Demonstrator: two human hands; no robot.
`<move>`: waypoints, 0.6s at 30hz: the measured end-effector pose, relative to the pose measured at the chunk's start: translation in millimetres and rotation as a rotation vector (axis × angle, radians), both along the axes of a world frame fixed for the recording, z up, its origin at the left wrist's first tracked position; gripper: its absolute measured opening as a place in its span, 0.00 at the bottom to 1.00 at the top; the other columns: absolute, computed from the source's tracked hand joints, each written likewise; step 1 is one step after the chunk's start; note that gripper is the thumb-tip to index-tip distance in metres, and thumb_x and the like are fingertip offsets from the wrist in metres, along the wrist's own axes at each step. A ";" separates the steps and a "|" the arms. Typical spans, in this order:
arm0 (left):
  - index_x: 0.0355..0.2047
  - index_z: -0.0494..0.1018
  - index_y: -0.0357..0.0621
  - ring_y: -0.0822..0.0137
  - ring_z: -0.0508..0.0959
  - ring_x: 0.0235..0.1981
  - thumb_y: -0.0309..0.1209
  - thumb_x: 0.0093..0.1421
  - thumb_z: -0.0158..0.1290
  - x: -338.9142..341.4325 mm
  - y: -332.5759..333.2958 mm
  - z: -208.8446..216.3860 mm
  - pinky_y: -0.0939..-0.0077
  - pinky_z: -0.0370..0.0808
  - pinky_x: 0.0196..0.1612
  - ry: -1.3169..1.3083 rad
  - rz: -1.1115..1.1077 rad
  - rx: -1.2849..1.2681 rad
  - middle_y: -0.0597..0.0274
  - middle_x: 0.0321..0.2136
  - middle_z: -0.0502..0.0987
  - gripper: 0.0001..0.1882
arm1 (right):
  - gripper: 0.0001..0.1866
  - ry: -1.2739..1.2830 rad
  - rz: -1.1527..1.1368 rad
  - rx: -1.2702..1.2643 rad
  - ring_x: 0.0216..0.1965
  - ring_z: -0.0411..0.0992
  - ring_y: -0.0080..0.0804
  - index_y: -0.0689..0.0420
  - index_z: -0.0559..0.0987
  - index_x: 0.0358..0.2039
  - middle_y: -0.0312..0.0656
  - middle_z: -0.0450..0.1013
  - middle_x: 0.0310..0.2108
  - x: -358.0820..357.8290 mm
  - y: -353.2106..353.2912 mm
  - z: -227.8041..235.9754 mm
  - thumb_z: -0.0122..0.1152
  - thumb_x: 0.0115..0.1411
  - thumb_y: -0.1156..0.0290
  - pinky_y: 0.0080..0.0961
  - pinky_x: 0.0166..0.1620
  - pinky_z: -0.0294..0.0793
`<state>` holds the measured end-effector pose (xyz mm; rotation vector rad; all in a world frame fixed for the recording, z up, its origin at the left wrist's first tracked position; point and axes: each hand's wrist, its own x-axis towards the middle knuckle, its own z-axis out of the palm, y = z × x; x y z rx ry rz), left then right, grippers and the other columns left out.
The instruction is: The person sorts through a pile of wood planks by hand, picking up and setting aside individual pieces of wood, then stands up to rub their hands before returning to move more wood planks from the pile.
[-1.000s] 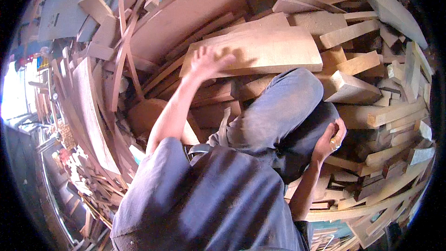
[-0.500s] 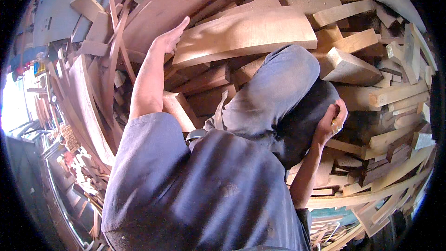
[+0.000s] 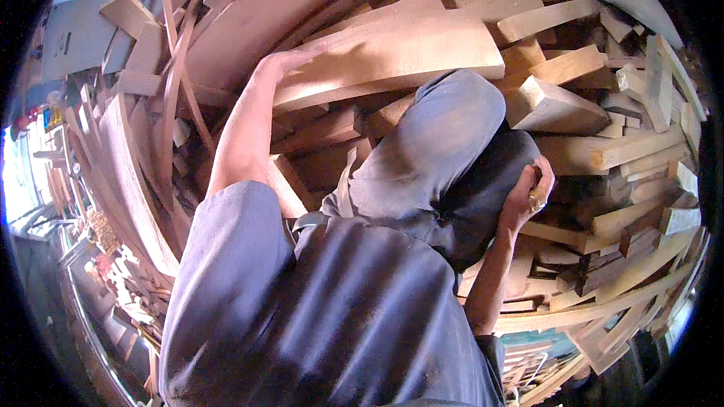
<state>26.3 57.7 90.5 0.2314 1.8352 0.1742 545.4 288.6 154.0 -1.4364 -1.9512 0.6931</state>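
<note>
My left hand (image 3: 300,59) lies on the left end of a wide, thick, pale wooden board (image 3: 400,49), its fingers stretched out along the top face. The fingertips blend with the wood and are hard to make out. The board rests on other timber, just beyond my bent knee (image 3: 471,105). At the right, my right hand (image 3: 526,194) rests against the dark trouser leg (image 3: 505,166) with its fingers curled in. A ring-like glint shows on a finger, and nothing is seen sticking out of that hand.
Offcuts and beams pile up all round, among them a thick block (image 3: 562,109) to the right. A large brown board (image 3: 279,7) slants behind my left hand. Thin curved strips (image 3: 172,90) and a tall slab (image 3: 136,173) stand at the left. A white panel (image 3: 83,30) is far left.
My left hand has moved from the board's left edge, where it was raised with fingers apart, onto its top face. The right hand stays by the leg. The whole view has shifted slightly.
</note>
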 end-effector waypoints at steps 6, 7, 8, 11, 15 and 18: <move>0.71 0.63 0.44 0.55 0.57 0.75 0.83 0.44 0.53 17.4 27.0 -19.3 0.66 0.52 0.76 0.210 -0.195 -0.079 0.45 0.72 0.59 0.67 | 0.13 0.024 -0.044 -0.058 0.52 0.74 0.45 0.62 0.78 0.50 0.49 0.76 0.50 -7.0 -0.7 9.6 0.58 0.64 0.80 0.37 0.58 0.73; 0.71 0.63 0.44 0.55 0.57 0.75 0.83 0.44 0.53 15.4 25.1 -24.9 0.66 0.52 0.76 0.211 -0.194 -0.078 0.45 0.72 0.59 0.67 | 0.13 0.013 -0.022 -0.028 0.52 0.74 0.45 0.62 0.78 0.50 0.49 0.76 0.50 -3.1 1.2 5.6 0.58 0.65 0.80 0.37 0.57 0.73; 0.72 0.60 0.44 0.53 0.55 0.75 0.83 0.44 0.53 12.4 23.0 -29.4 0.62 0.51 0.76 0.209 -0.217 -0.083 0.43 0.73 0.56 0.68 | 0.13 0.002 -0.001 0.003 0.52 0.74 0.45 0.61 0.78 0.49 0.49 0.76 0.50 -0.8 2.3 3.1 0.58 0.65 0.80 0.37 0.57 0.73; 0.75 0.53 0.46 0.48 0.50 0.76 0.83 0.44 0.54 2.9 25.0 -36.7 0.53 0.48 0.77 0.332 -0.362 -0.077 0.43 0.75 0.49 0.70 | 0.12 -0.007 -0.033 -0.045 0.51 0.74 0.45 0.61 0.77 0.49 0.48 0.76 0.50 -0.7 2.9 2.1 0.58 0.65 0.79 0.37 0.55 0.73; 0.74 0.53 0.47 0.34 0.43 0.76 0.77 0.36 0.64 8.5 66.6 9.4 0.38 0.40 0.77 0.824 -0.897 0.148 0.41 0.75 0.45 0.73 | 0.13 -0.028 0.007 0.022 0.50 0.73 0.45 0.61 0.77 0.50 0.48 0.76 0.49 0.1 3.6 2.6 0.59 0.65 0.79 0.37 0.54 0.73; 0.74 0.55 0.50 0.39 0.37 0.77 0.70 0.28 0.72 0.2 123.0 18.8 0.39 0.39 0.77 0.827 -1.405 0.502 0.46 0.77 0.44 0.75 | 0.14 -0.009 0.004 -0.050 0.50 0.73 0.44 0.60 0.77 0.51 0.47 0.75 0.50 -2.8 -0.9 10.3 0.60 0.65 0.79 0.38 0.54 0.73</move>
